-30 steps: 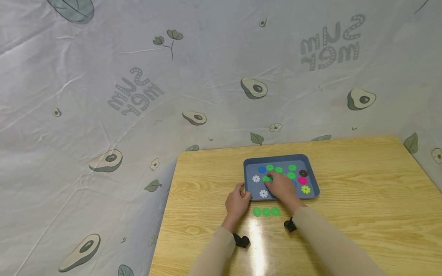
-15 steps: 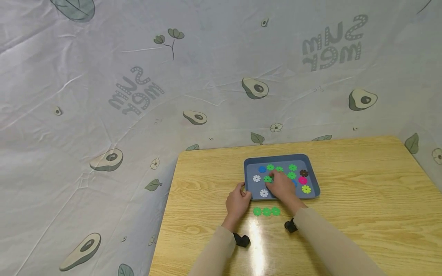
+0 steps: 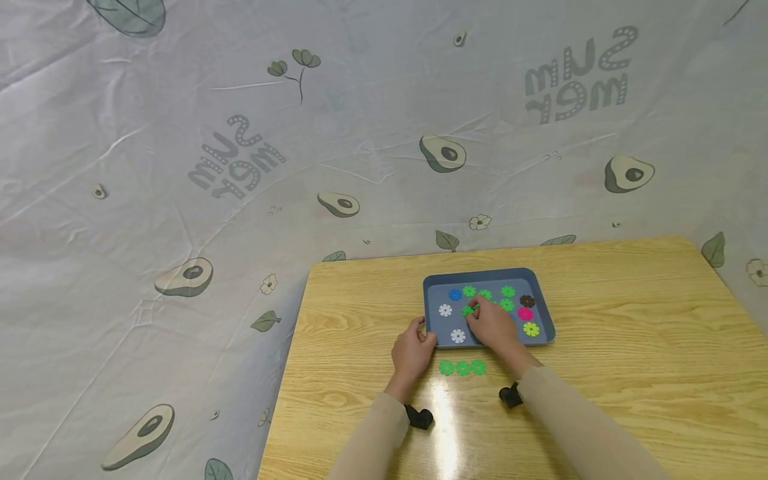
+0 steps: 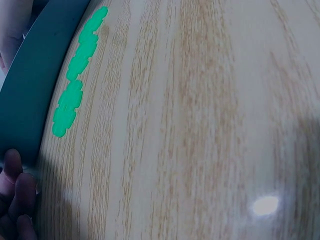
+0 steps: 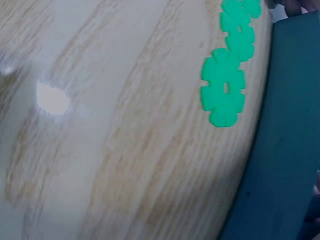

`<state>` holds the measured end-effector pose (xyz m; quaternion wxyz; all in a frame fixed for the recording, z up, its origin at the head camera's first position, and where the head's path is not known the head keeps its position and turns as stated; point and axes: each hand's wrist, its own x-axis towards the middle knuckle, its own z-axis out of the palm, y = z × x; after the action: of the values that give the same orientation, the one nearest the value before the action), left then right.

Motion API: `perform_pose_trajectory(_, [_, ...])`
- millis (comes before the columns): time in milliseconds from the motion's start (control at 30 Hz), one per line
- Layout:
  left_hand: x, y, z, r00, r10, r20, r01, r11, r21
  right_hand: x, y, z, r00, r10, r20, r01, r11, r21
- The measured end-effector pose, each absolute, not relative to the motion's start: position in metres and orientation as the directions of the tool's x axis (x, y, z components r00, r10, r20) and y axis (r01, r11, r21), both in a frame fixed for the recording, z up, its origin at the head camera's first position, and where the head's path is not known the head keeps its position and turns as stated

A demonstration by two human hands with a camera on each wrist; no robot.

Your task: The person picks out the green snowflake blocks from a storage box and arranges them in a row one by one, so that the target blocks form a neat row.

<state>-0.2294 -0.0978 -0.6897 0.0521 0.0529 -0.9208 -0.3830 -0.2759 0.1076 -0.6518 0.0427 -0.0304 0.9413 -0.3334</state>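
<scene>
A blue-grey tray point(image 3: 444, 335) holds several notched snowflake discs. My left hand point(image 3: 413, 350) grips the tray's near left corner, and its fingertips point(image 4: 25, 192) show by the tray wall in the left wrist view. My right hand point(image 3: 493, 325) reaches over the near rim, thumb and fingers pinching a green snowflake disc point(image 3: 467, 311) near the tray's middle. Part of that disc is hidden by the fingers. Three green snowflake discs lie in a row on the table before the tray: a left one point(image 3: 447, 368), a middle one point(image 3: 463, 368) and a right one point(image 3: 478, 367).
Inside the tray lie white point(image 3: 458, 336), blue point(image 3: 455, 294), brown point(image 3: 527, 301), pink point(image 3: 525, 313) and yellow point(image 3: 531, 329) discs, besides more green ones point(image 3: 507, 292). The wooden table point(image 3: 630, 320) backs onto a printed cloth point(image 3: 384, 120).
My right hand has shifted slightly right within the tray, and the green snowflake disc at its fingertips has moved right with it. The left hand stays at the tray's corner.
</scene>
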Motion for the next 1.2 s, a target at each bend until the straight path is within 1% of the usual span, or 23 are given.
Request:
perform_pose_trajectory(300, [-0.229, -0.100, -0.696, -0.990, -0.130, 0.061, -0.049, 0.703, 0.710, -0.265, 0.110, -0.635, -0.994, -0.101, 0.043, -0.103, 0.731, -0.674])
perform_pose_trajectory(700, [-0.232, -0.100, -0.699, -0.987, -0.129, 0.091, -0.028, 0.714, 0.699, -0.233, 0.133, -0.627, -0.994, -0.095, 0.062, -0.111, 0.696, -0.710])
perform_pose_trajectory(900, [-0.231, -0.099, -0.697, -0.987, -0.133, 0.092, -0.030, 0.709, 0.705, -0.216, 0.146, -0.631, -0.991, -0.106, 0.086, -0.135, 0.713, -0.688])
perform_pose_trajectory(1200, [-0.230, -0.098, -0.692, -0.990, -0.128, 0.053, -0.054, 0.709, 0.704, -0.193, 0.158, -0.636, -0.987, -0.104, 0.125, -0.160, 0.736, -0.658])
